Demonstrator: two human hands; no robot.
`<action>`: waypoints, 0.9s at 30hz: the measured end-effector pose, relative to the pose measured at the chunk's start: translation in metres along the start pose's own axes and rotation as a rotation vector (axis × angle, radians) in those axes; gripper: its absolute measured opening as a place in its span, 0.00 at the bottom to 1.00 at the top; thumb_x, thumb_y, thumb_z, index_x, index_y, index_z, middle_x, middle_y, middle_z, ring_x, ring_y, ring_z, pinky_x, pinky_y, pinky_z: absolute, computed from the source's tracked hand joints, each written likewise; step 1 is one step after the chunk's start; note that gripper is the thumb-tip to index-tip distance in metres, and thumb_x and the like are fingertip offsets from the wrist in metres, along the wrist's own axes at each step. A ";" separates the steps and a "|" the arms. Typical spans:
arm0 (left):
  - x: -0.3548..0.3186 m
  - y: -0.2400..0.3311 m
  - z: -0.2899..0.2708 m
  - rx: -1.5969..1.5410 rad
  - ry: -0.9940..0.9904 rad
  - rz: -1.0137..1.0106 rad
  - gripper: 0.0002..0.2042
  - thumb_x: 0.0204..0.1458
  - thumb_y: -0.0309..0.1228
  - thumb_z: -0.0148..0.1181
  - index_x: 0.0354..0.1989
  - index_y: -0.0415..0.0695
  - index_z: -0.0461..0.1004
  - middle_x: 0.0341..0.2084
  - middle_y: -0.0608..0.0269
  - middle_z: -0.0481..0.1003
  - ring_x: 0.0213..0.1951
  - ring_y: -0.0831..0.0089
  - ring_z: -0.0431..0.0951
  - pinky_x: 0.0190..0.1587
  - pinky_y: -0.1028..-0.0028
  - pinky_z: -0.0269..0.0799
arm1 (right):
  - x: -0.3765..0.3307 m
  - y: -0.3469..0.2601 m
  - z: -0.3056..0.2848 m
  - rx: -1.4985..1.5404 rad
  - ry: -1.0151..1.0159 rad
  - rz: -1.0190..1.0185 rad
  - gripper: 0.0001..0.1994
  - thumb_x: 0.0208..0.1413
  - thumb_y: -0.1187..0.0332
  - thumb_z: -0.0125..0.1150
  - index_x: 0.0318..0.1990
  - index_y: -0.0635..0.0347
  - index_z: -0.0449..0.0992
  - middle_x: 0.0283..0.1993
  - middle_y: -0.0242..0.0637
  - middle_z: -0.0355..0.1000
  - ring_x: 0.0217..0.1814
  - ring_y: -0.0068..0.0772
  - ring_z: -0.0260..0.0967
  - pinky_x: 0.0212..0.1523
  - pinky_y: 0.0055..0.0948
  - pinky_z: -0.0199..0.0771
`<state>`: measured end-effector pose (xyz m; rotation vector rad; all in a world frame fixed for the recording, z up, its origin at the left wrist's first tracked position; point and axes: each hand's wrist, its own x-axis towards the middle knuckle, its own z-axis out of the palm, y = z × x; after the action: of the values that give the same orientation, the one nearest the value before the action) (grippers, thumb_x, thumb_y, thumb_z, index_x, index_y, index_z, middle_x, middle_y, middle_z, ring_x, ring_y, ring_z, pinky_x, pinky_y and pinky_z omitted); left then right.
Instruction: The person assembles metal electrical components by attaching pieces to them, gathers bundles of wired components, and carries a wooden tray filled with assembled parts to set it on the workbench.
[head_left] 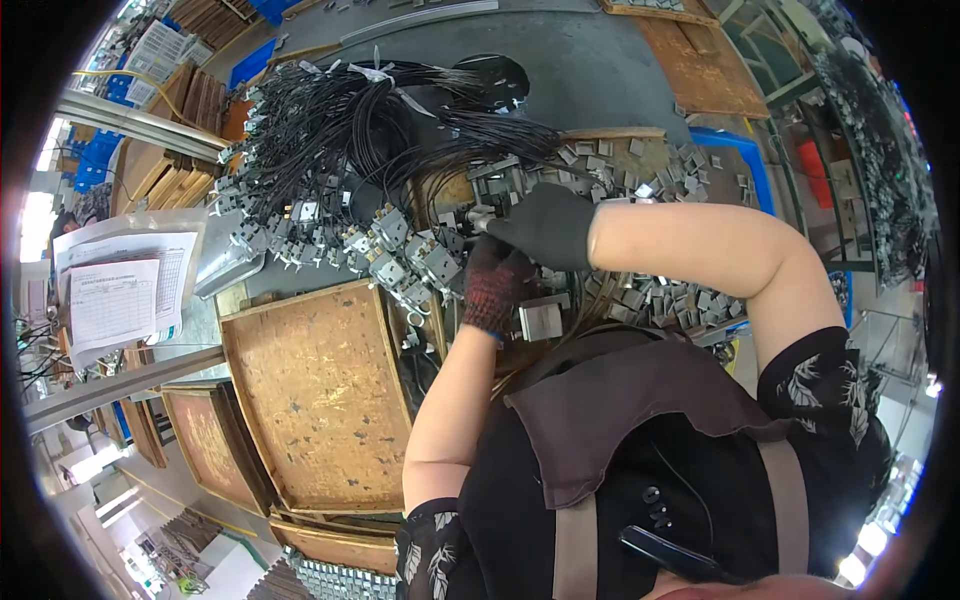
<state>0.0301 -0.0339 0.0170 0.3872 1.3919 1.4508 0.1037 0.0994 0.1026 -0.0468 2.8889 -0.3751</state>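
My right hand (548, 226), in a dark grey glove, is closed with its fingertips on a small silver metal part (480, 216). Just below it, my left hand (497, 288) wears a dark red and black glove. Its fingers are curled up against the right fingertips, and what they grip is hidden. Left of the hands lie several silver metal box-shaped mechanisms (392, 262). A big bundle of black cables (375, 125) with metal ends is heaped beyond them, tied with a pale strip.
Small grey metal pieces (690, 170) lie scattered at the right. A pale block (541, 320) sits close to my body. At the left are a shallow wooden tray (315, 400) and printed sheets (120, 300). A blue-edged bin (745, 150) stands at the far right.
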 end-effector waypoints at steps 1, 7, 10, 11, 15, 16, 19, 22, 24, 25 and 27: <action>0.003 0.001 0.003 0.009 0.036 -0.074 0.17 0.48 0.28 0.58 0.47 0.38 0.68 0.35 0.57 0.76 0.30 0.68 0.75 0.33 0.70 0.72 | 0.002 -0.001 0.000 -0.052 -0.044 0.044 0.23 0.45 0.72 0.57 0.53 0.53 0.70 0.36 0.42 0.74 0.35 0.46 0.74 0.33 0.44 0.72; -0.008 0.012 0.002 -0.045 -0.011 -0.101 0.17 0.49 0.30 0.57 0.48 0.38 0.70 0.33 0.58 0.76 0.29 0.70 0.75 0.30 0.71 0.74 | -0.032 0.017 -0.011 -0.054 0.425 -0.095 0.17 0.44 0.68 0.61 0.44 0.55 0.72 0.43 0.41 0.71 0.41 0.47 0.71 0.42 0.43 0.71; -0.010 0.013 0.011 -0.115 -0.052 -0.123 0.18 0.49 0.32 0.59 0.48 0.39 0.71 0.33 0.59 0.76 0.29 0.71 0.75 0.30 0.71 0.74 | -0.047 0.022 0.012 0.080 0.281 0.030 0.18 0.39 0.68 0.63 0.42 0.56 0.73 0.39 0.43 0.70 0.40 0.50 0.71 0.40 0.45 0.71; -0.010 0.014 0.016 -0.208 -0.063 -0.133 0.18 0.49 0.33 0.61 0.48 0.39 0.71 0.33 0.59 0.75 0.30 0.71 0.75 0.31 0.72 0.74 | -0.047 0.026 0.033 0.135 0.267 -0.020 0.19 0.37 0.69 0.63 0.42 0.56 0.73 0.39 0.43 0.71 0.40 0.50 0.71 0.39 0.45 0.71; -0.010 -0.004 0.008 -0.148 -0.119 -0.093 0.22 0.47 0.36 0.65 0.49 0.40 0.70 0.36 0.58 0.75 0.33 0.68 0.76 0.34 0.71 0.73 | -0.048 0.014 0.039 0.131 0.287 -0.002 0.22 0.37 0.72 0.59 0.46 0.55 0.74 0.38 0.41 0.73 0.39 0.46 0.73 0.39 0.44 0.73; -0.014 0.000 0.011 -0.145 -0.120 -0.097 0.22 0.47 0.36 0.65 0.49 0.40 0.70 0.36 0.58 0.75 0.33 0.68 0.76 0.34 0.71 0.73 | -0.051 0.015 0.040 0.135 0.289 0.000 0.22 0.37 0.72 0.59 0.46 0.55 0.74 0.38 0.41 0.73 0.39 0.46 0.73 0.39 0.44 0.73; -0.030 0.011 0.014 0.331 -0.052 0.003 0.24 0.48 0.37 0.65 0.51 0.38 0.67 0.40 0.56 0.75 0.41 0.63 0.77 0.41 0.68 0.74 | -0.053 0.018 0.041 0.092 0.227 -0.004 0.21 0.38 0.71 0.59 0.46 0.54 0.74 0.35 0.41 0.73 0.38 0.47 0.73 0.39 0.44 0.73; -0.032 -0.001 0.005 0.706 0.054 0.167 0.25 0.49 0.36 0.65 0.52 0.37 0.66 0.41 0.52 0.73 0.45 0.61 0.75 0.45 0.68 0.71 | -0.044 0.023 0.053 0.001 0.104 0.028 0.21 0.39 0.69 0.59 0.46 0.53 0.75 0.37 0.41 0.74 0.39 0.46 0.74 0.39 0.45 0.74; -0.022 -0.011 0.002 0.778 0.155 0.328 0.24 0.43 0.32 0.65 0.49 0.39 0.67 0.41 0.42 0.72 0.46 0.47 0.72 0.48 0.58 0.69 | -0.035 0.026 0.058 0.033 0.110 0.064 0.18 0.39 0.69 0.59 0.43 0.53 0.77 0.38 0.41 0.76 0.40 0.46 0.75 0.40 0.45 0.74; -0.015 -0.012 0.001 0.778 0.154 0.326 0.24 0.43 0.32 0.65 0.49 0.39 0.67 0.41 0.42 0.72 0.46 0.47 0.72 0.48 0.58 0.69 | -0.027 0.027 0.059 0.036 0.109 0.065 0.18 0.39 0.69 0.59 0.43 0.53 0.77 0.38 0.41 0.76 0.40 0.46 0.75 0.40 0.45 0.74; 0.001 -0.012 -0.002 1.007 0.150 0.427 0.22 0.42 0.28 0.62 0.49 0.39 0.67 0.42 0.41 0.71 0.48 0.44 0.70 0.50 0.56 0.68 | -0.005 0.026 0.059 -0.052 -0.080 0.099 0.15 0.39 0.69 0.59 0.39 0.53 0.78 0.39 0.42 0.77 0.40 0.45 0.75 0.40 0.45 0.74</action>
<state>0.0334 -0.0363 0.0059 1.2875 2.2016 0.9898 0.1220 0.1100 0.0419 0.0706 2.8079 -0.2744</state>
